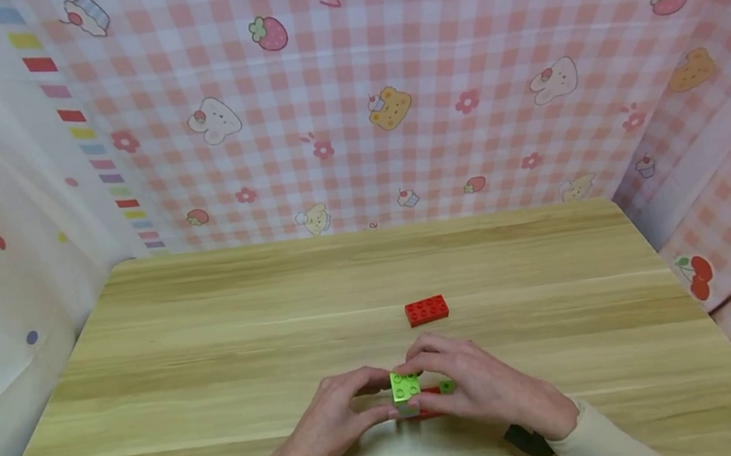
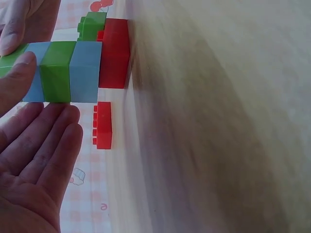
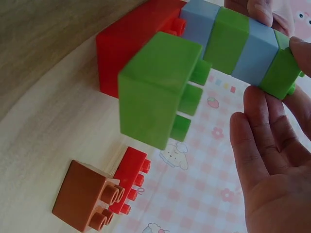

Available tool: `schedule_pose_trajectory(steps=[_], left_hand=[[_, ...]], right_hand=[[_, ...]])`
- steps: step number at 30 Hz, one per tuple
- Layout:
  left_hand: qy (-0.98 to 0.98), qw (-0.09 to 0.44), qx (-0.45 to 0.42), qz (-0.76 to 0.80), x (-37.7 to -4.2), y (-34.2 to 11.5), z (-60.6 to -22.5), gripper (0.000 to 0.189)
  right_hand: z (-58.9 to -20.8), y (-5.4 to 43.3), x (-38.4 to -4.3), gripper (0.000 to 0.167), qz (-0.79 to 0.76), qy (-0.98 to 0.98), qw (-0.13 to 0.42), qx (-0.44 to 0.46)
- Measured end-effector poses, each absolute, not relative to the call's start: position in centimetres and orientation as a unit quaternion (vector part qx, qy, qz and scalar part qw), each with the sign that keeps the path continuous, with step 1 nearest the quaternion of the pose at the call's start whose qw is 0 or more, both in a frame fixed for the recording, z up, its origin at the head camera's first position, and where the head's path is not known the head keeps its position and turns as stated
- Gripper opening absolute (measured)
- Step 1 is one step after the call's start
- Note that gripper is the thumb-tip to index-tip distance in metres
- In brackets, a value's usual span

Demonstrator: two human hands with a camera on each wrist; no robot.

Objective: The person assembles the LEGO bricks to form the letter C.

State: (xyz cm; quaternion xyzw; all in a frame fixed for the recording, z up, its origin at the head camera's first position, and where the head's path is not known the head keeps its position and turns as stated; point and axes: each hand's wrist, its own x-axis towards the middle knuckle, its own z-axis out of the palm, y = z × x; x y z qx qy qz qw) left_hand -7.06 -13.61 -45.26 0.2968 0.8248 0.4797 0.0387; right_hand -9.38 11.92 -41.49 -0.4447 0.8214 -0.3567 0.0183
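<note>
A tower of green and light-blue toy building bricks (image 2: 56, 73), alternating in colour, stands on one end of a red brick (image 2: 115, 53). My left hand (image 1: 343, 412) pinches the tower between thumb and fingers from the left. From the other side, my right hand (image 1: 469, 378) pinches the green brick (image 1: 405, 386) at the top, thumb near and fingers far. Another green brick (image 3: 155, 87) is seated on the red brick's other end, and my right hand partly covers it in the head view.
Beyond the hands a loose red brick (image 1: 427, 310) lies studs up on the wooden table (image 1: 213, 345). An orange-brown brick (image 3: 80, 194) stands near it in the right wrist view, hidden in the head view. A checked pink cloth (image 1: 338, 137) hangs behind the table.
</note>
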Motion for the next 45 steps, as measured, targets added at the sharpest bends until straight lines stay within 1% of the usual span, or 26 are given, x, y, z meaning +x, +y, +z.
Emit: schedule_pose_trajectory(steps=[4, 7, 14, 17, 22, 24, 28, 32, 35, 39, 45], left_hand=[[0.831, 0.024, 0.304, 0.466, -6.9, -13.6, -45.2, 0.030], [0.830, 0.023, 0.307, 0.464, -6.7, -13.6, -45.1, 0.030], [0.831, 0.044, 0.295, 0.469, -6.5, -13.6, -44.8, 0.031], [0.836, 0.056, 0.285, 0.465, -6.5, -13.6, -44.7, 0.031], [0.847, 0.057, 0.277, 0.451, -6.5, -13.7, -44.7, 0.031], [0.850, 0.054, 0.275, 0.446, -6.4, -13.8, -44.7, 0.031], [0.855, 0.055, 0.269, 0.441, -6.3, -14.0, -44.6, 0.032], [0.859, 0.062, 0.257, 0.438, -6.2, -14.1, -44.5, 0.038], [0.861, 0.065, 0.243, 0.442, -6.1, -14.1, -44.4, 0.042], [0.858, 0.045, 0.243, 0.450, -6.0, -14.0, -44.2, 0.042], [0.839, -0.026, 0.279, 0.466, -6.0, -13.7, -43.6, 0.037]], right_hand=[[-41.5, 11.9, -9.3, 0.033, -0.348, 0.823, 0.012, -0.450], [-41.5, 11.9, -9.2, 0.034, -0.343, 0.823, 0.008, -0.452], [-41.4, 11.8, -8.8, 0.036, -0.342, 0.836, 0.015, -0.430], [-41.3, 11.8, -8.6, 0.043, -0.332, 0.847, 0.014, -0.416], [-41.3, 12.5, -8.4, 0.059, -0.314, 0.867, 0.040, -0.384], [-41.1, 13.0, -8.6, 0.058, -0.313, 0.872, 0.046, -0.374], [-40.9, 14.1, -9.5, 0.051, -0.314, 0.874, 0.031, -0.369], [-40.7, 15.0, -10.5, 0.048, -0.316, 0.880, 0.039, -0.353], [-40.8, 15.3, -11.3, 0.046, -0.300, 0.885, 0.031, -0.353], [-40.8, 15.5, -12.4, 0.046, -0.272, 0.892, 0.006, -0.362], [-41.0, 15.6, -13.4, 0.043, -0.245, 0.897, 0.006, -0.367]])
